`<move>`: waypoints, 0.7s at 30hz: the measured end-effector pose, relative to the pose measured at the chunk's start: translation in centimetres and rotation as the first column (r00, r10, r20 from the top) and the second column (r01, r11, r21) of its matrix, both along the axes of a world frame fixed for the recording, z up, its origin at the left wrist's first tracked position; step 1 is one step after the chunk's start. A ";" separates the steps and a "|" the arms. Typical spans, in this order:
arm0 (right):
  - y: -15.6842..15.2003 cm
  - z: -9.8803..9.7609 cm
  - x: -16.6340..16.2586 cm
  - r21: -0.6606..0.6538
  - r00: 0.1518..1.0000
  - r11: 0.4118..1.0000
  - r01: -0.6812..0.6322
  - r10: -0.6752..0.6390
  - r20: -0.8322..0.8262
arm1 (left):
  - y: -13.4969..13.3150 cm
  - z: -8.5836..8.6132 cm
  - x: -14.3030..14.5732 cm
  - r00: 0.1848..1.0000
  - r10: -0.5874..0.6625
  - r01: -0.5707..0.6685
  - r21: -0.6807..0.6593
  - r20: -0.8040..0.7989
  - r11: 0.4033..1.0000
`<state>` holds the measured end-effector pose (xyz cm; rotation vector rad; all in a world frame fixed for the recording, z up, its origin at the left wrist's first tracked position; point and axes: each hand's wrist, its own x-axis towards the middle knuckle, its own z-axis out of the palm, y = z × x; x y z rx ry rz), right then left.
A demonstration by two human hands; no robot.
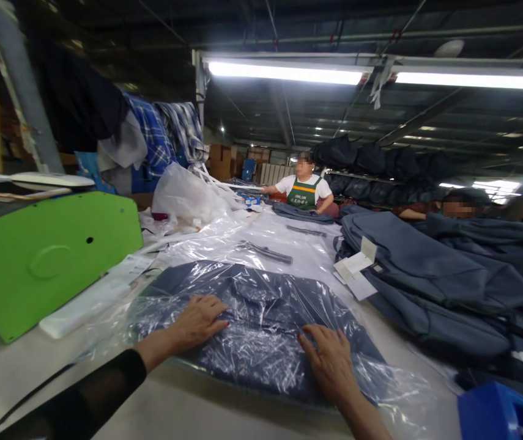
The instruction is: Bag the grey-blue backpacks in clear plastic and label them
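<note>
A folded dark blue garment inside a clear plastic bag (261,305) lies on the pale table in front of me. My left hand (199,321) rests flat on the bag's left part, fingers stretched out. My right hand (330,360) lies flat on its right part, fingers spread and pointing away from me. Neither hand grips anything. A black sleeve covers my left forearm.
A green machine housing (45,256) stands at the left. Beyond my bag lie more clear plastic bags (279,244). A stack of dark blue garments with white paper tags (357,269) fills the right. A blue bin (500,415) sits bottom right. A person in a green apron (304,189) works at the table's far end.
</note>
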<state>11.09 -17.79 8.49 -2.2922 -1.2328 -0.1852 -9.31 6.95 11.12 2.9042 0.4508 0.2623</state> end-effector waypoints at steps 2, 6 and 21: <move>-0.3 0.1 0.1 -0.023 0.999 0.999 -0.034 0.034 -0.004 | -0.1 0.2 0.4 1.000 -0.025 0.024 -0.032 -0.004 0.999; -0.3 -0.4 0.8 -0.069 0.996 0.994 -0.087 0.084 -0.041 | -0.3 0.0 1.1 0.998 -0.061 0.061 -0.093 0.004 0.994; 0.2 -4.1 1.9 0.097 0.971 0.995 -0.019 -0.005 0.240 | -0.7 -1.1 1.7 0.989 -0.053 0.070 -0.120 0.141 0.990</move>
